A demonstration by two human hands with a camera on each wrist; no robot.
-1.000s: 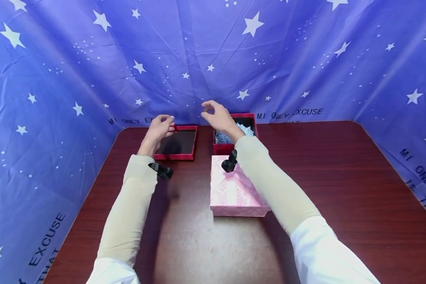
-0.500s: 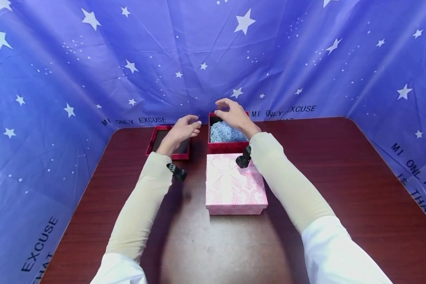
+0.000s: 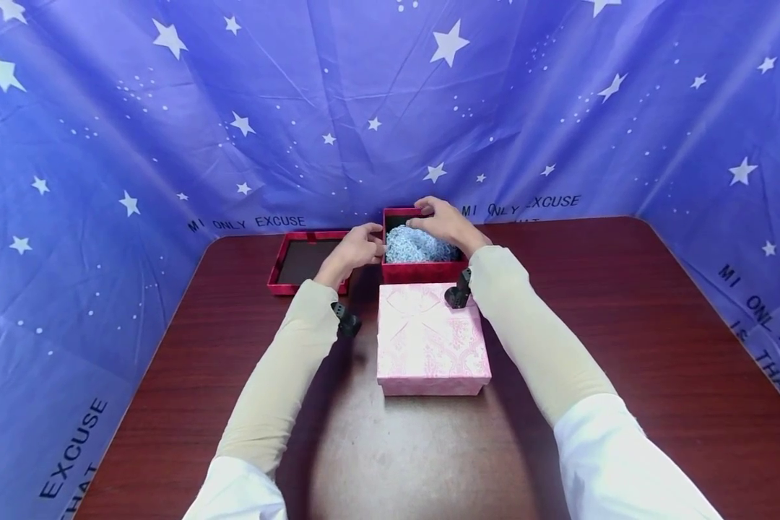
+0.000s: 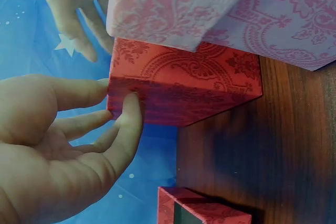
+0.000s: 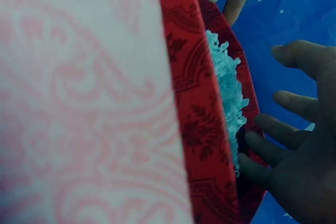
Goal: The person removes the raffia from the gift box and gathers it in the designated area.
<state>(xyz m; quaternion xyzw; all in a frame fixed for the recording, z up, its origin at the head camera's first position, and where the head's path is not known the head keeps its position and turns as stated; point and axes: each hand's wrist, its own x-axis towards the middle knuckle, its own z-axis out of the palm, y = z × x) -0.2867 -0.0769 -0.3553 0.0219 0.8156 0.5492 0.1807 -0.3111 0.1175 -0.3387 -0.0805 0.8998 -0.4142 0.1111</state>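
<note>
An uncovered red patterned box [image 3: 422,272] stands at the back of the table, holding pale blue crinkled filling [image 3: 414,245]. My left hand [image 3: 356,249] is at its left side; in the left wrist view its extended fingertips touch the box's outer wall [image 4: 178,72]. Over the box's right part reaches my right hand [image 3: 451,225], fingers spread and slightly bent. In the right wrist view some right fingers [image 5: 273,156] lie at the red rim, beside the blue filling [image 5: 228,87]. Neither hand grips anything.
A pink patterned lidded box [image 3: 432,339] stands directly in front of the red one. Left of the red box lies a shallow red tray-like lid [image 3: 286,289], dark inside. A blue star-printed curtain [image 3: 338,108] hangs behind the wooden table [image 3: 591,310].
My left hand has moved right, from over the red lid to the red box's left side. My right hand has shifted right and lowered toward the box. The view has shifted slightly.
</note>
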